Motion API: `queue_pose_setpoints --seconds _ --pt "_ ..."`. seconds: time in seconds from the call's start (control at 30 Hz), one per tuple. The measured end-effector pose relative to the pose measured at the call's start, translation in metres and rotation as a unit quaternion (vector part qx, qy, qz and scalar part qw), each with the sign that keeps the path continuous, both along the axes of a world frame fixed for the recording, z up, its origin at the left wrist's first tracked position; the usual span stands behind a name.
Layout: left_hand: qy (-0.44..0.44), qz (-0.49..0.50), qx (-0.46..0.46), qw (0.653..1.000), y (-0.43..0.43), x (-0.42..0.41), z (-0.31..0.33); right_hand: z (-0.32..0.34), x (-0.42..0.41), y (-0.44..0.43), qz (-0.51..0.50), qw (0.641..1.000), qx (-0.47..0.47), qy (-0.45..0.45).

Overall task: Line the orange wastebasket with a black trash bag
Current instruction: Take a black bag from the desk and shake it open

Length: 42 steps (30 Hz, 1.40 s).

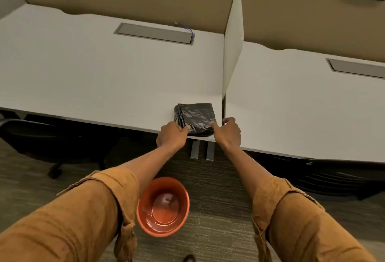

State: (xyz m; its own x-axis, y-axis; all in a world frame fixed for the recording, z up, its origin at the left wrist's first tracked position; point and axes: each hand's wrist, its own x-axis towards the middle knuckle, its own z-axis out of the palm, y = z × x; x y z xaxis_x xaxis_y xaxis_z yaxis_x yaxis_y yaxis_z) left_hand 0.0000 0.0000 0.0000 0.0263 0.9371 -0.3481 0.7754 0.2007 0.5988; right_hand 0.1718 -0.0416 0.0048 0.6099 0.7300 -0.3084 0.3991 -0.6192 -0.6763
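A folded stack of black trash bags lies at the front right corner of the white desk. My left hand pinches the stack's near left corner between thumb and fingers. My right hand rests at the near right corner, its forefinger stretched onto the plastic. The orange wastebasket stands upright and empty on the carpet below, between my forearms.
A white divider panel separates this desk from a second white desk on the right. Grey desk legs stand under the corner. A black office chair sits under the desk at left. A dark shoe tip shows at the bottom.
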Motion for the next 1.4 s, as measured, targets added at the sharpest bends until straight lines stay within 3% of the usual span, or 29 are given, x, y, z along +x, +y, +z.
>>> queue_pose_setpoints --seconds 0.1,0.23,0.33,0.57,0.63,0.8,1.07,1.17,1.4 --pt "-0.011 0.047 -0.003 0.999 0.01 0.004 -0.019 -0.018 0.003 0.006 -0.015 1.0 0.007 0.008" --pt "-0.109 0.088 -0.006 0.99 0.011 0.005 -0.034 -0.037 0.006 0.009 -0.013 0.999 0.032 0.017" --pt "-0.106 0.089 0.014 0.99 0.009 0.004 -0.04 -0.046 0.006 0.011 -0.025 0.997 0.07 0.029" --pt "-0.235 0.131 0.027 0.963 0.001 0.0 -0.013 -0.037 0.002 0.003 -0.063 0.971 0.183 0.143" --pt "-0.309 0.169 -0.006 0.936 -0.001 -0.003 0.0 -0.021 -0.001 -0.004 -0.067 0.949 0.217 0.217" --pt "-0.48 0.261 -0.109 0.831 -0.015 -0.024 0.037 0.016 -0.014 -0.023 -0.06 0.911 0.23 0.337" --pt "-0.496 0.304 -0.24 0.777 -0.053 -0.097 0.056 0.053 -0.063 -0.077 -0.04 0.855 0.236 0.459" --pt "-0.478 0.279 -0.26 0.791 -0.07 -0.127 0.057 0.054 -0.089 -0.107 -0.014 0.847 0.219 0.484" --pt "-0.435 0.2 -0.232 0.846 -0.127 -0.183 0.067 0.03 -0.139 -0.174 0.047 0.867 0.132 0.478"
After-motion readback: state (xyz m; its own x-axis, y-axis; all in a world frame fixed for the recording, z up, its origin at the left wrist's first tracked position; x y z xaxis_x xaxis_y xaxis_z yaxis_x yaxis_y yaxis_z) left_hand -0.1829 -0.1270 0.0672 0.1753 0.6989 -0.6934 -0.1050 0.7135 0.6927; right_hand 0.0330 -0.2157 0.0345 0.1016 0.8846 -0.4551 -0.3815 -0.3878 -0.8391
